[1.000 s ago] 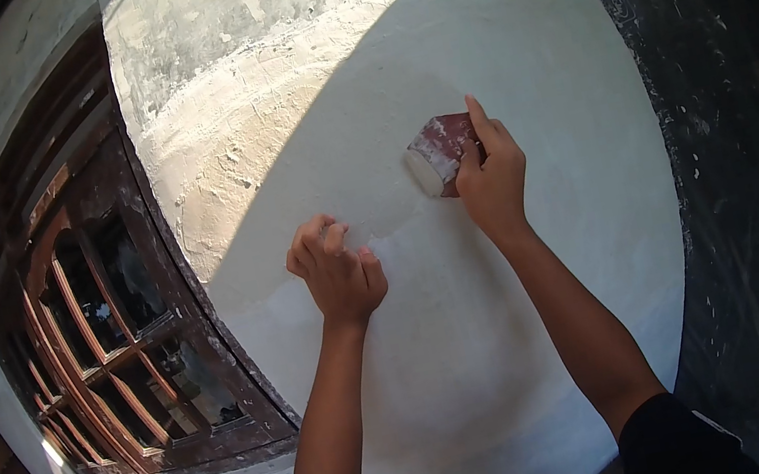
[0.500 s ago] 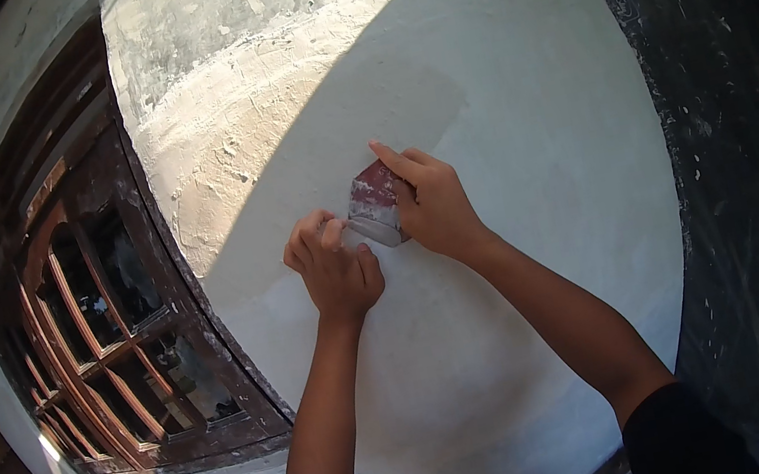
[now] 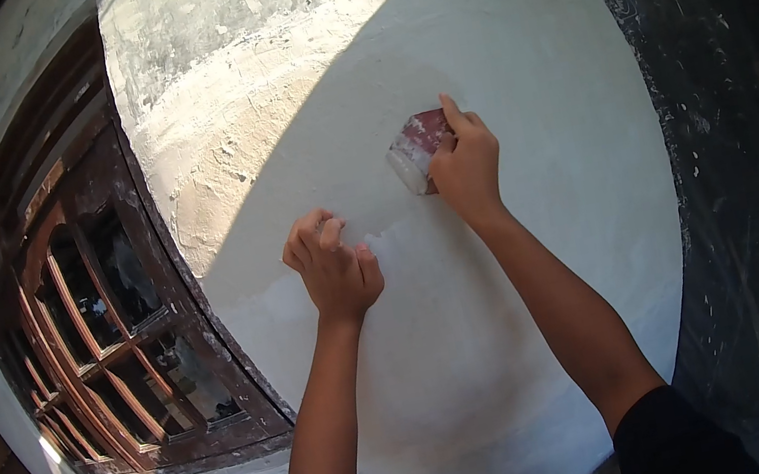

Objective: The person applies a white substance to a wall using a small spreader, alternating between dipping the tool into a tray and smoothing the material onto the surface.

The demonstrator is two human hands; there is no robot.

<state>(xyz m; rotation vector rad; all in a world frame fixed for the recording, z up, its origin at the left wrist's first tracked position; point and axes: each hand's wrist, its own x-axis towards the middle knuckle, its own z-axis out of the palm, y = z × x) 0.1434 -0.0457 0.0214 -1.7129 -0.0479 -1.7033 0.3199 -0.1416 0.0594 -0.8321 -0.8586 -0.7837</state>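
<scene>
My right hand grips a flat reddish putty scraper, its index finger stretched along the upper edge. White paste coats the scraper's left side, which lies against the plastered wall. Lower and to the left, my left hand is up close to the wall with its fingers curled in. A pale bit shows at those fingertips; I cannot tell what it is. Between the hands, a ragged edge of fresh white paste runs across the wall.
A brown wooden window with several glass panes is set in the wall at left. Rough, sunlit plaster lies upper left, with a diagonal shadow line beside it. A dark surface borders the wall at right.
My right hand has moved up and to the right with the scraper, away from my left hand. My left hand has stayed in nearly the same place.
</scene>
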